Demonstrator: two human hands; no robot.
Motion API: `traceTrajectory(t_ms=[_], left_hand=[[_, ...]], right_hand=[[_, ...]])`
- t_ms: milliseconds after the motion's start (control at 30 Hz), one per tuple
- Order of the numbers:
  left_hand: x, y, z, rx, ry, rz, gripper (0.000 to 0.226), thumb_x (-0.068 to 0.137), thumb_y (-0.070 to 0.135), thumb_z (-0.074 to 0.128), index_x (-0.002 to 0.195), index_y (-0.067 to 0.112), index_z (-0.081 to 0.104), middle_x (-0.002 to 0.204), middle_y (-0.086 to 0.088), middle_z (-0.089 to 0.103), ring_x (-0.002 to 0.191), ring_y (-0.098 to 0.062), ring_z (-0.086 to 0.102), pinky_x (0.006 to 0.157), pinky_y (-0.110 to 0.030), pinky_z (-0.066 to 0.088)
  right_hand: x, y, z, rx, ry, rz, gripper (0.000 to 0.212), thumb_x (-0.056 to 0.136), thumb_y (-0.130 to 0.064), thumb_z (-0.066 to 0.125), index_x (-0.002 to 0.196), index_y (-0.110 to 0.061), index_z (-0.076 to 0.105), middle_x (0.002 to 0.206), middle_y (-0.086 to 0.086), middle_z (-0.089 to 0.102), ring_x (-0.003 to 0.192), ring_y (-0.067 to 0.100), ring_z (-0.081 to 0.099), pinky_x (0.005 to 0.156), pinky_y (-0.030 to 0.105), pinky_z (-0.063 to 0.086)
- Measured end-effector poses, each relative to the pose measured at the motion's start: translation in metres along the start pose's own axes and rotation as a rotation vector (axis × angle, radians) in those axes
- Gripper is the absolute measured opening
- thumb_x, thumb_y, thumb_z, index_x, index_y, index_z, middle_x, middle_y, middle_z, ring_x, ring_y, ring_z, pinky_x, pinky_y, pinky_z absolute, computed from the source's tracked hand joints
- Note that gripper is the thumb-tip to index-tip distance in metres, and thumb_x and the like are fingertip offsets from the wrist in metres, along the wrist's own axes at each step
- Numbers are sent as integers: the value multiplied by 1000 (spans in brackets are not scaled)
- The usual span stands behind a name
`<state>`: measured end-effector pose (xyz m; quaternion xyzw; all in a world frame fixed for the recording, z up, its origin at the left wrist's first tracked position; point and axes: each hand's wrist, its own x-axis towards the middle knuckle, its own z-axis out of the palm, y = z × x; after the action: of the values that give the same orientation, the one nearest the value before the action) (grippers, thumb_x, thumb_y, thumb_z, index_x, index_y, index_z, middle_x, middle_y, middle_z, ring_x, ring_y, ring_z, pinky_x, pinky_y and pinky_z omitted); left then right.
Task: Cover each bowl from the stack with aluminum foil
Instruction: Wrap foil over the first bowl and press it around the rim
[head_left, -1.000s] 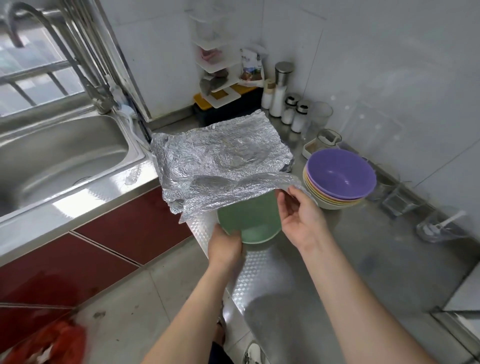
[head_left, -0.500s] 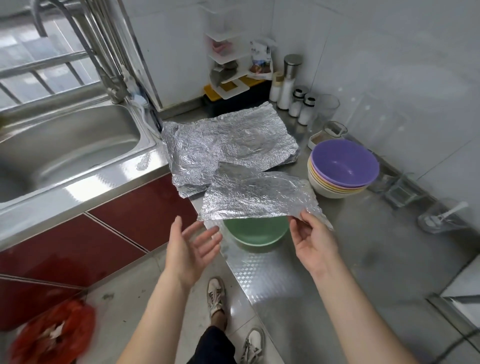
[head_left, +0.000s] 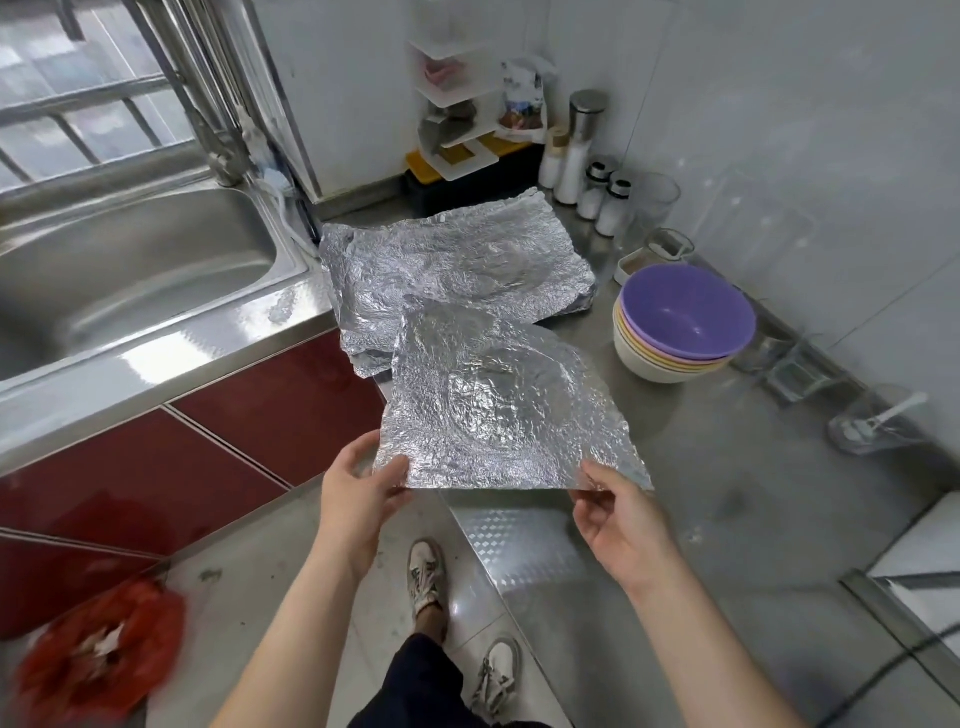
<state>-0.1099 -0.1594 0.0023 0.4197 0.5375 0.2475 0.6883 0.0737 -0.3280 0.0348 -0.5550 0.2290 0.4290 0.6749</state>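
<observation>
Left hand: The left hand (head_left: 363, 499) pinched the near-left corner of the foil sheet (head_left: 498, 410), thumb on top and fingers beneath.
Right hand: The right hand (head_left: 618, 514) pinched the near-right edge between thumb and fingertips.
Foil sheet: It hung low over the front edge of the steel counter (head_left: 727, 493), held up by the two hands. What lay beneath it was hidden.
Handling: By its look the sheet was feather-light, thin and crinkled. It would likely tear or crease under a hard pull and keep any bend pressed into it. The corners and edges looked like the best places to hold it, leaving the middle free to drape.
Lie: It was roughly flat and close to square, so no long axis could be told. The near edge ran left to right before the person, and the far corner reached toward the spare foil.
Spare foil: A wrinkled pile of foil (head_left: 457, 270) lay flat on the counter just beyond, beside the sink (head_left: 130, 270).
Bowl stack: The nested bowls (head_left: 680, 327), purple on top and uncovered, stood on the counter to the right, near the wall.
</observation>
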Motion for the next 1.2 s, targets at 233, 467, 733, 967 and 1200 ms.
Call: traceTrajectory(t_ms=[233,467,733,967,1200], left_hand=[[2,-7,-8,308,54,166,45,89,6,67,125,28,54,123,-15,61,98,-24,63,70,-31,55],[-12,2,21,1150,33,950,63,81,22,77,139,15,53,143,-13,50,132,-35,45,106,-49,39],[11,-21,63,1657,-418,907,60,96,66,5,152,46,-2,162,4,-14,148,-20,-20,117,-46,-15],[15,-25,59,1576,-375,998,56,100,62,15,153,42,19,163,0,13,151,-24,9,121,-51,2],[25,-28,52,1235,-411,1298,34,97,40,56,120,18,68,126,-5,64,118,-28,56,98,-45,48]], right_hand=[[21,-13,-21,-281,94,-82,14,84,-12,71,83,-18,58,68,-4,49,50,7,37,39,16,18],[27,-18,-27,-535,52,-123,17,85,-11,71,80,-15,55,66,1,48,49,8,45,34,12,11],[31,-22,-24,-269,-19,-81,12,84,9,63,80,1,56,75,9,55,68,19,56,51,19,56],[36,-25,-21,-278,21,-57,4,90,1,61,86,1,59,79,11,58,57,22,61,49,26,57],[45,-38,-5,-436,39,-261,23,88,1,64,110,-2,57,88,5,61,72,18,60,58,23,58]])
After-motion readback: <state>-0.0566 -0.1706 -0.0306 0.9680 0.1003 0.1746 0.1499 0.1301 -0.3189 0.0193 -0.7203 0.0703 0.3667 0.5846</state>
